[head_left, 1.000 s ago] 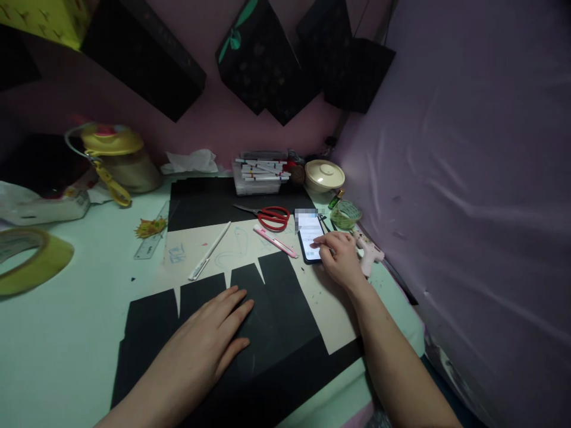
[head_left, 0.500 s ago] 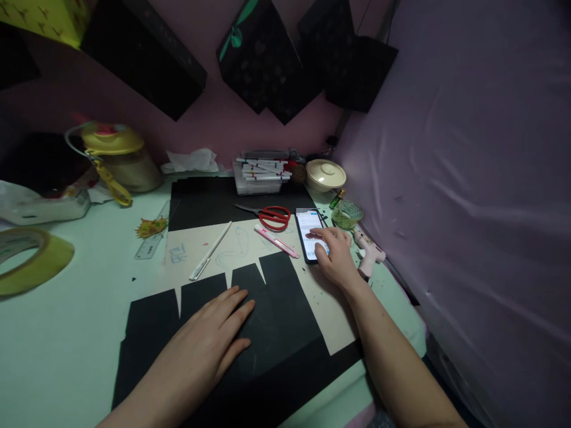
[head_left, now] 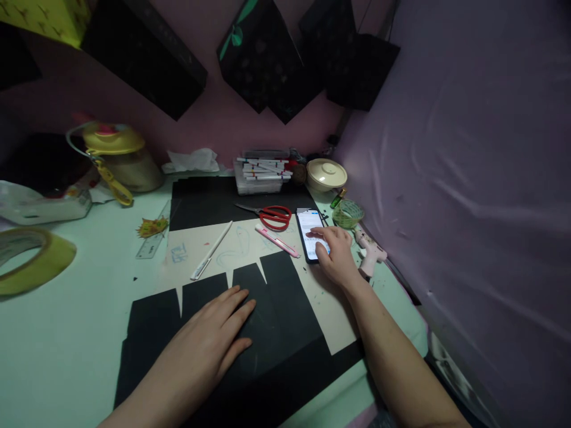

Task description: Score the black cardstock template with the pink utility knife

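My left hand [head_left: 214, 330] lies flat on a sheet of black card [head_left: 285, 321] with narrow slits cut into its far edge. Its fingers are stretched out and hold nothing. Over the lower half of a lit phone [head_left: 307, 223] is my right hand [head_left: 336, 252], fingers apart, thumb and fingertips at the screen, where a keyboard seems to show. The phone rests on the work surface. Left of it are a pink craft knife [head_left: 277, 241] and red-handled scissors [head_left: 275, 218]. A white pen [head_left: 212, 251] lies on pale paper [head_left: 243, 238] marked with blue drawing.
Behind stand a clear box of markers [head_left: 261, 178] and a cream lidded bowl [head_left: 327, 174]. Right of the phone are a tape roll [head_left: 348, 213] and a pink glue gun [head_left: 371, 252]. At left are a large tape roll [head_left: 57, 261], a ruler [head_left: 150, 246] and a yellow-lidded jug [head_left: 125, 157].
The whole view has shifted very slightly. Both hands keep practically the same places and poses, the left on the black card and the right over the phone.
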Motion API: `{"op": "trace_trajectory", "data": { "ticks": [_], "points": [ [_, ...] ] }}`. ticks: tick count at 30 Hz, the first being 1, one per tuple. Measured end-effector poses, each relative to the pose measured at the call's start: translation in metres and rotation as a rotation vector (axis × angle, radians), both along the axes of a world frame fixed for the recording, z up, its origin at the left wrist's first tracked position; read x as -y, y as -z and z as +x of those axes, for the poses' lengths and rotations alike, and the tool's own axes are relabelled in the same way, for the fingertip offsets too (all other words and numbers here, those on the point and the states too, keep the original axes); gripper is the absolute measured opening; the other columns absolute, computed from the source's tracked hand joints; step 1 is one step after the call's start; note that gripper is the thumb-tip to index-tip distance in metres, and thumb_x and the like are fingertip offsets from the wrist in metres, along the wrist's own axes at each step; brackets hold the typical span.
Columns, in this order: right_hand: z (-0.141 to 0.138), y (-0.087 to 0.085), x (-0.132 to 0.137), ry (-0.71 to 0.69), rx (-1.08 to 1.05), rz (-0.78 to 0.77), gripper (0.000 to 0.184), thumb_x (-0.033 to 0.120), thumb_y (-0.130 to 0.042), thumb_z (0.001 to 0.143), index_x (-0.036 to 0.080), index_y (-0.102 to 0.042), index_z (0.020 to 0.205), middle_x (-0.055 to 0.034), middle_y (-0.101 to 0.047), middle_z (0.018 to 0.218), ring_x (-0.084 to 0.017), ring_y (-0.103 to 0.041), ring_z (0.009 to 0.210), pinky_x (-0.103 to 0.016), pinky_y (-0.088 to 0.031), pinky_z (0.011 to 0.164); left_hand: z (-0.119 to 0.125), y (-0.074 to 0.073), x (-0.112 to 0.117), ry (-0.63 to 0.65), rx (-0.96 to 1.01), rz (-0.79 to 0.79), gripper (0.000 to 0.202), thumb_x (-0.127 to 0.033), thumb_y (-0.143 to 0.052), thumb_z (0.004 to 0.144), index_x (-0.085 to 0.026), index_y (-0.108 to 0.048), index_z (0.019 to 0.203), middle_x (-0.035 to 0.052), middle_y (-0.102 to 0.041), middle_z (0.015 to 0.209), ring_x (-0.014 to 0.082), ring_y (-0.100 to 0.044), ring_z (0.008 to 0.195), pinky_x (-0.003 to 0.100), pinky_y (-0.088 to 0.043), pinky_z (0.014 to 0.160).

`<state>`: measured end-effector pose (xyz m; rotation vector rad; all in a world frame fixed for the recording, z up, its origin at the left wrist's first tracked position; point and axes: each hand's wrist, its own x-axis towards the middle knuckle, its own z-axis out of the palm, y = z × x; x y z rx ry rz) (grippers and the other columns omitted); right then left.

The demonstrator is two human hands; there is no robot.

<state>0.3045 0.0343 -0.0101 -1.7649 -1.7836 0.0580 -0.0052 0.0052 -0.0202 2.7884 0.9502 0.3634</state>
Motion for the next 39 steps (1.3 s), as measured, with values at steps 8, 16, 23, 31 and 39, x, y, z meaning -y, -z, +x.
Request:
{"op": "trace_trajectory", "data": {
  "ticks": [8, 16, 23, 31, 39],
  "points": [
    [-0.001, 0.002, -0.001, -0.021, 0.007, -0.037, 0.031, 0.018, -0.041, 0.084, 0.022, -0.061, 0.108, -0.0070, -0.068, 0.110, -0.025, -0.052, 0.109, -0.045, -0.026, 0.101, -0.002, 0.003, -0.001, 0.000, 0.007, -0.013, 0.044, -0.045, -0.051, 0.093, -0.023, -0.056, 0.131, 0.0083, -0.054, 0.139, 0.0276, -0.052, 0.127, 0.044, -0.049, 0.100],
    [0.003, 0.003, -0.002, 0.046, -0.038, 0.028, 0.034, 0.018, -0.043, 0.083, 0.023, -0.059, 0.113, -0.0056, -0.069, 0.111, -0.026, -0.052, 0.109, -0.045, -0.027, 0.101, -0.001, 0.000, -0.001, -0.002, 0.012, -0.048, 0.043, -0.045, -0.052, 0.093, -0.025, -0.056, 0.131, 0.0066, -0.053, 0.140, 0.0271, -0.051, 0.128, 0.043, -0.048, 0.102],
    [0.015, 0.002, -0.004, 0.155, -0.073, 0.040, 0.038, 0.018, -0.042, 0.083, 0.022, -0.056, 0.118, -0.0058, -0.070, 0.111, -0.027, -0.050, 0.111, -0.047, -0.028, 0.100, -0.002, 0.004, -0.001, -0.011, 0.034, -0.011, 0.044, -0.047, -0.050, 0.093, -0.025, -0.057, 0.130, 0.0071, -0.055, 0.139, 0.0278, -0.052, 0.126, 0.043, -0.050, 0.100],
    [0.028, -0.011, -0.023, 0.100, 0.020, -0.088, 0.048, 0.018, -0.044, 0.081, 0.021, -0.051, 0.128, -0.0082, -0.070, 0.113, -0.031, -0.050, 0.112, -0.051, -0.031, 0.098, -0.002, 0.004, 0.000, -0.017, 0.047, -0.028, 0.042, -0.044, -0.051, 0.093, -0.025, -0.057, 0.130, 0.0071, -0.055, 0.139, 0.0281, -0.052, 0.126, 0.044, -0.049, 0.100],
    [0.024, 0.006, -0.046, 0.048, 0.082, -0.106, 0.048, 0.017, -0.042, 0.081, 0.021, -0.050, 0.129, -0.0069, -0.070, 0.115, -0.030, -0.049, 0.112, -0.051, -0.026, 0.099, -0.001, 0.001, 0.000, -0.006, 0.043, -0.032, 0.040, -0.042, -0.051, 0.093, -0.024, -0.058, 0.128, 0.0072, -0.056, 0.138, 0.0271, -0.053, 0.126, 0.042, -0.048, 0.101]
  ]
}}
